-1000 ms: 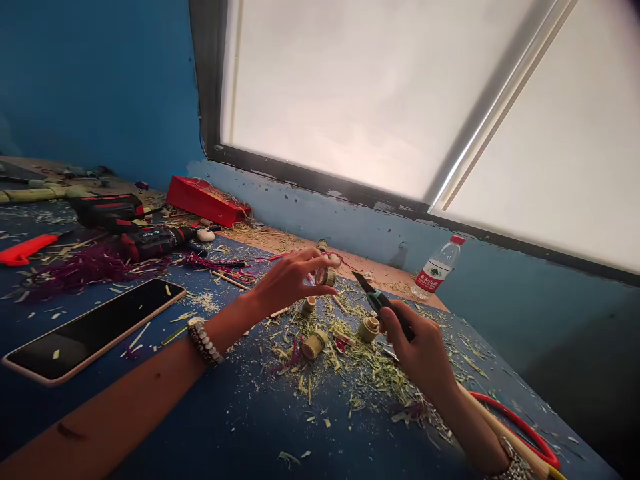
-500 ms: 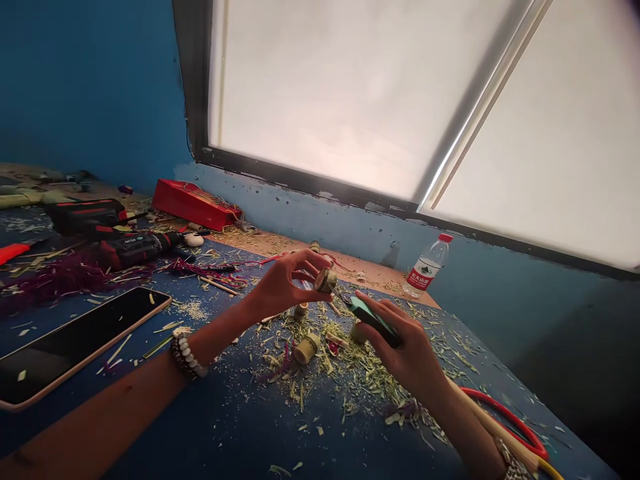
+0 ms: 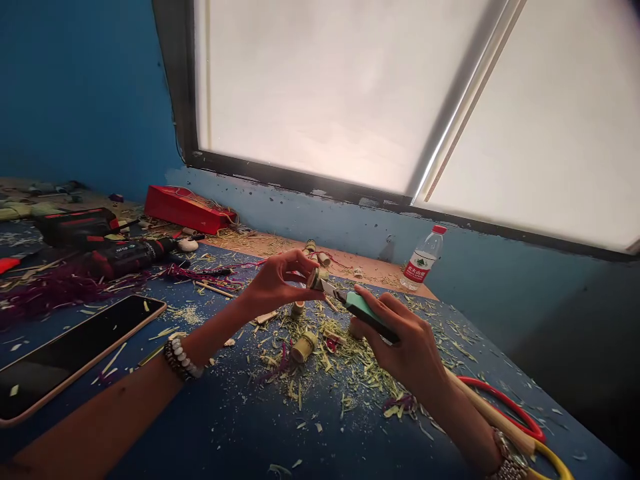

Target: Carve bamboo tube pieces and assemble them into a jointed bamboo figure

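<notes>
Between the thumb and fingers of my left hand (image 3: 283, 283) is a short piece of bamboo (image 3: 316, 279), held up above the table. My right hand (image 3: 400, 333) is wrapped round the green and black handle of a utility knife (image 3: 371, 316). The knife's blade (image 3: 330, 289) points left and meets the near side of the bamboo piece; whether it cuts in, I cannot tell. Below the hands, another bamboo piece (image 3: 304, 347) lies on its side among green shavings (image 3: 345, 363). A smaller bamboo piece (image 3: 298, 308) sits just under my left hand.
A phone (image 3: 75, 360) lies at the left on the blue table (image 3: 240, 433), with a cordless drill (image 3: 130, 257) and purple fibres (image 3: 55, 290) behind it. A red box (image 3: 187, 210) and a water bottle (image 3: 423, 260) stand near the wall. Red and yellow handles (image 3: 517, 407) lie at the right.
My left hand has shifted slightly left and turned the bamboo piece. More of the knife's blade now shows against it. The whole view has swung a little.
</notes>
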`<state>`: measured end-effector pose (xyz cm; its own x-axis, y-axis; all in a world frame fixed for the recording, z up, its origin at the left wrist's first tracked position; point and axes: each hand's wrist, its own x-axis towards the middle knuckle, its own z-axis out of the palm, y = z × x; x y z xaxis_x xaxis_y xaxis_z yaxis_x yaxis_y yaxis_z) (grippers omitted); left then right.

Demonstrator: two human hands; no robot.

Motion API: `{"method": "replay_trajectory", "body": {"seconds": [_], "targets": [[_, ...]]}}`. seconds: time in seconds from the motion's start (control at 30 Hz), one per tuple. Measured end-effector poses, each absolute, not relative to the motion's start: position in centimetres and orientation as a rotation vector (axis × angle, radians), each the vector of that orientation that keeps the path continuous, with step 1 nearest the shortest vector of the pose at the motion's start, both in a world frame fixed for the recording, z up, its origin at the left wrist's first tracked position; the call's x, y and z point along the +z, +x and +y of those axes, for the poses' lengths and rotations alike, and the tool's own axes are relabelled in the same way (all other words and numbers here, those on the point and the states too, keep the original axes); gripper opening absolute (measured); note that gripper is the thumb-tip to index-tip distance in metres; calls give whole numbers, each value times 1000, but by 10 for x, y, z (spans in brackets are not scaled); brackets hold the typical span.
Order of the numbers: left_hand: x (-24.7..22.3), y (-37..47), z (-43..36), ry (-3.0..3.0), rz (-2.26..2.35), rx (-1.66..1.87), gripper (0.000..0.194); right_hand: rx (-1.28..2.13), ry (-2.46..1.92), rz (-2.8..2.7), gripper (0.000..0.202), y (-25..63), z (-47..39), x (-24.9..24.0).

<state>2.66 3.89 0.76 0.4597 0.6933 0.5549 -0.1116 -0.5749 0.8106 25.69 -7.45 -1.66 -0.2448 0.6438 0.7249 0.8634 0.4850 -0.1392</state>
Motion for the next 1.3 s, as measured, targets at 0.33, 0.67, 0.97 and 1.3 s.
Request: {"method": "replay_trajectory", "body": {"seconds": [0.33, 0.67, 0.97, 1.3], "targets": [[12, 20, 42, 1811, 420, 1099, 40, -502, -1346, -1687, 47, 300, -57, 2], [-1, 38, 28, 1967, 546, 1594, 40, 75, -1209, -1987, 53, 247, -71, -20], [-2, 45, 16, 1951, 635, 1802, 38, -75, -1120, -2028, 52, 240, -74, -20], [3, 43, 12, 1855, 717, 1605, 46, -20, -1382, -1600, 57, 278, -52, -15]]}}
